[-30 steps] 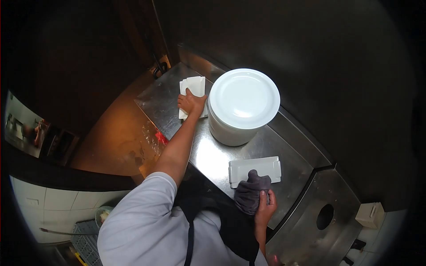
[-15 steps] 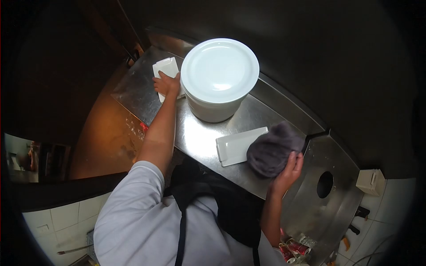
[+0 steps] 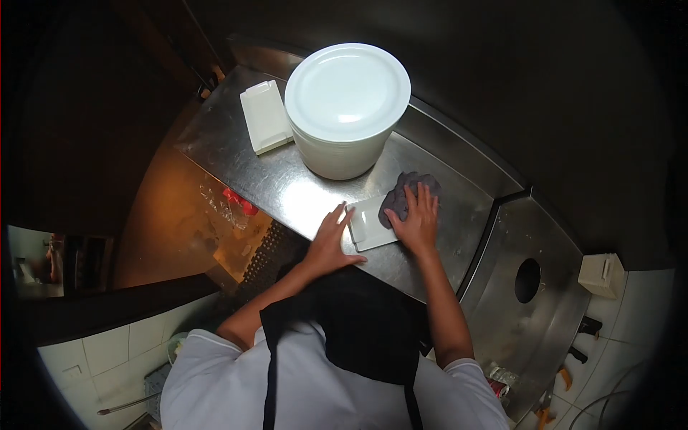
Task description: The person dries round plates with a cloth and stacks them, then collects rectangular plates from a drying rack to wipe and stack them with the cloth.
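A white rectangular plate lies on the steel counter in front of me. My left hand is at its left end, fingers and thumb spread around the corner; I cannot tell how firmly it touches. Over the plate's right part, my right hand presses a bunched grey cloth, its fingers stretched across the top. The cloth hides that end of the plate. Farther left on the counter rests a small stack of similar white plates, with no hand on it.
Tall stacked round white plates stand behind my hands, beside the small stack. The steel counter meets a lower steel surface with a round hole at right. A white box is at the far right, cans below.
My left hand has left the small plate stack and come to the near plate's left end. My right hand has brought the cloth, held up before, down onto that plate.
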A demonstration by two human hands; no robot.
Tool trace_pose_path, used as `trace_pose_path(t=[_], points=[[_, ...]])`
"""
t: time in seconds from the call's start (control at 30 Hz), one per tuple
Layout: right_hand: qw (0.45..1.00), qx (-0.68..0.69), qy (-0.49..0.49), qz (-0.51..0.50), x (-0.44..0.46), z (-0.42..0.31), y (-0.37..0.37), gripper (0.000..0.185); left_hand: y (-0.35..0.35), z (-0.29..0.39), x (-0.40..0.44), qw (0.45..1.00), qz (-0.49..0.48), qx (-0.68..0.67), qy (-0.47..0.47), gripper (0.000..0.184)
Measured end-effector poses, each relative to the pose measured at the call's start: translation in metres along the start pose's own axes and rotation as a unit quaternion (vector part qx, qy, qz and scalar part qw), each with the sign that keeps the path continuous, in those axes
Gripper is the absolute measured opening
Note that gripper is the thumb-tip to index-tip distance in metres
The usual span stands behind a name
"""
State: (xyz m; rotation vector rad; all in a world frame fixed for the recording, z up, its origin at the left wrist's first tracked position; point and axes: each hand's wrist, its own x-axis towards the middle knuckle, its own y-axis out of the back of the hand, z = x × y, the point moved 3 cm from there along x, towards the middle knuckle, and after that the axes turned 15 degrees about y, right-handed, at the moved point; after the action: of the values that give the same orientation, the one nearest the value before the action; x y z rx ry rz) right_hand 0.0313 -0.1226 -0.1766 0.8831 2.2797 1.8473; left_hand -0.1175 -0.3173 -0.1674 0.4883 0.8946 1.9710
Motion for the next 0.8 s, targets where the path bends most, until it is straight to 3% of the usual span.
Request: trace_pose_path(t=[0.13,0.2,0.23,0.3,0.4,0.47,0.57,0.67,0.7,0.8], points=[[0.997,0.038,0.025,0.061,-0.014,-0.037,-0.028,0.067,-0.031,-0.007,0.016,0.999,0.012,-0.033,-0.021,0.114],[0.987,0.13,0.067,0.064,-0.018,-0.075,-0.027,0.06,-0.047,-0.025,0.026,0.995,0.019,-0.098,-0.019,0.114],[0.983,0.153,0.085,0.058,-0.019,-0.08,-0.028,0.058,-0.05,-0.03,0.028,0.998,-0.031,-0.054,0.002,0.117],[0.971,0.2,0.121,0.048,-0.019,-0.083,-0.027,0.054,-0.038,-0.022,0.023,0.999,-0.03,-0.037,-0.023,0.12],[0.978,0.159,0.134,0.001,-0.014,-0.048,-0.011,0.051,-0.026,-0.006,0.023,0.997,-0.056,0.034,-0.033,0.127],[0.989,0.117,0.064,0.066,-0.013,-0.007,-0.01,0.049,-0.026,-0.003,0.025,0.997,-0.028,0.04,-0.057,0.129],[0.995,-0.021,-0.028,0.096,-0.009,0.023,0.006,0.048,-0.027,-0.006,0.028,0.997,-0.062,0.007,-0.035,0.129],[0.989,-0.025,-0.039,0.144,-0.013,-0.013,-0.017,0.048,-0.03,-0.012,0.027,0.998,-0.049,-0.028,-0.041,0.129],[0.987,0.035,-0.013,0.158,-0.015,-0.03,-0.026,0.048,-0.034,-0.014,0.026,0.997,-0.041,-0.04,-0.046,0.129],[0.982,0.158,0.065,0.082,-0.022,-0.092,-0.035,0.051,-0.055,-0.039,0.031,0.998,-0.059,-0.023,-0.004,0.128]])
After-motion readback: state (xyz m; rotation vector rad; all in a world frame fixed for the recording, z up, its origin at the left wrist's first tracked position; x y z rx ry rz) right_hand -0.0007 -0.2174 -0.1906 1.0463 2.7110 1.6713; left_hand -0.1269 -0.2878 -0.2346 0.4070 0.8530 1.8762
